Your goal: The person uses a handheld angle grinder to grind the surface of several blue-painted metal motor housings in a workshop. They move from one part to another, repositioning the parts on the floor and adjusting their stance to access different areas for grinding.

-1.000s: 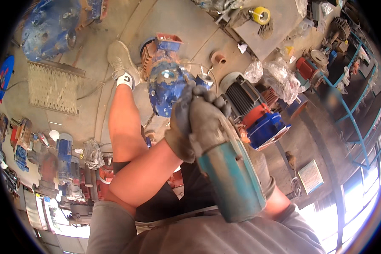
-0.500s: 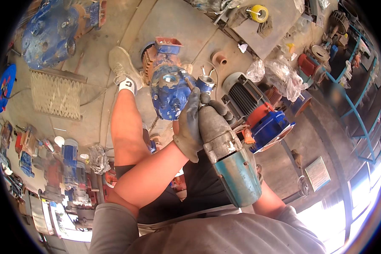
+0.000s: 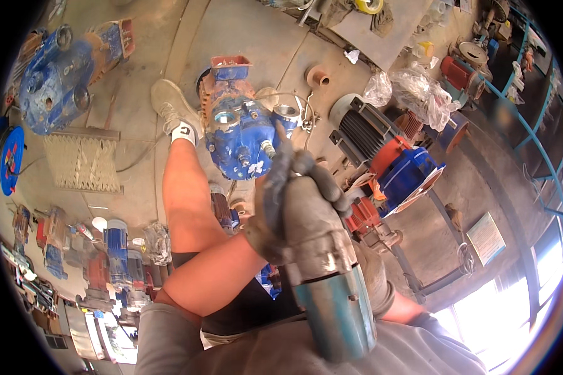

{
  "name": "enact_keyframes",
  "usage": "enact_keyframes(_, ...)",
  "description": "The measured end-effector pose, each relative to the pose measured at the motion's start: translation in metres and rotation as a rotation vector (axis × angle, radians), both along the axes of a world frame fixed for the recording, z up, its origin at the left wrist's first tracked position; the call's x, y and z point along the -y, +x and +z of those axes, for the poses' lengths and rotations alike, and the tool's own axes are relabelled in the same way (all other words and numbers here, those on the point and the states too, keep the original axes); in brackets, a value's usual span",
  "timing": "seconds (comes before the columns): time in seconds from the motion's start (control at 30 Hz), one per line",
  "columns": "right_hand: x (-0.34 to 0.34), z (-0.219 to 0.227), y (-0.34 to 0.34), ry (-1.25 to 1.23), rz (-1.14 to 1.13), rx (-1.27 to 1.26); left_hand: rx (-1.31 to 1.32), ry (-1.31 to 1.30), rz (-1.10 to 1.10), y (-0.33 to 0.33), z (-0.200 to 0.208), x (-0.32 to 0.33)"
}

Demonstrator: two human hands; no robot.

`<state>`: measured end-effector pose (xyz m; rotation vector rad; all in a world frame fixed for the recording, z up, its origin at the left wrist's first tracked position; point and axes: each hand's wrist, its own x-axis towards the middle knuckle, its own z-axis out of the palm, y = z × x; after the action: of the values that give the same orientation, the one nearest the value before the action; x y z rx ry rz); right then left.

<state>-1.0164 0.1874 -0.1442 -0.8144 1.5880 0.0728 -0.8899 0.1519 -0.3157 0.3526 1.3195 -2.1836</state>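
power tool (image 3: 328,281) nearer shirt (image 3: 250,347), left grip (image 3: 271,200) clasping it, right grip (image 3: 375,275) half-hidden, state untellable

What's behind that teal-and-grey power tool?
Behind the power tool, part of the gloved right hand shows at one side, dark shorts at the other. The rest of that hand is covered, so its grip can't be seen.

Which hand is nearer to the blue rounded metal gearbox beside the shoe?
Left. The left hand is just short of the gearbox; the right hand farther back, beside the teal-grey cylindrical power tool.
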Motion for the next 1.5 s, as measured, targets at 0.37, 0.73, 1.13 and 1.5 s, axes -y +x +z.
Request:
enact_keyframes(0.37,-0.162,-0.029,-0.037,0.378,-1.417,0.424,0.108,0.100,-0.238,-0.049,-0.022,-0.067)
enact_keyframes(0.73,-0.168,-0.057,-0.038,0.203,-0.874,0.254,0.191,0.100,-0.268,-0.046,-0.035,-0.064)
enact_keyframes(1.13,-0.007,-0.040,-0.080,0.100,0.494,-0.153,0.080,0.126,0.022,-0.051,-0.044,-0.074)
enact_keyframes(1.5,0.008,-0.040,-0.082,0.224,0.520,-0.155,0.074,0.124,0.015,-0.056,-0.045,-0.071)
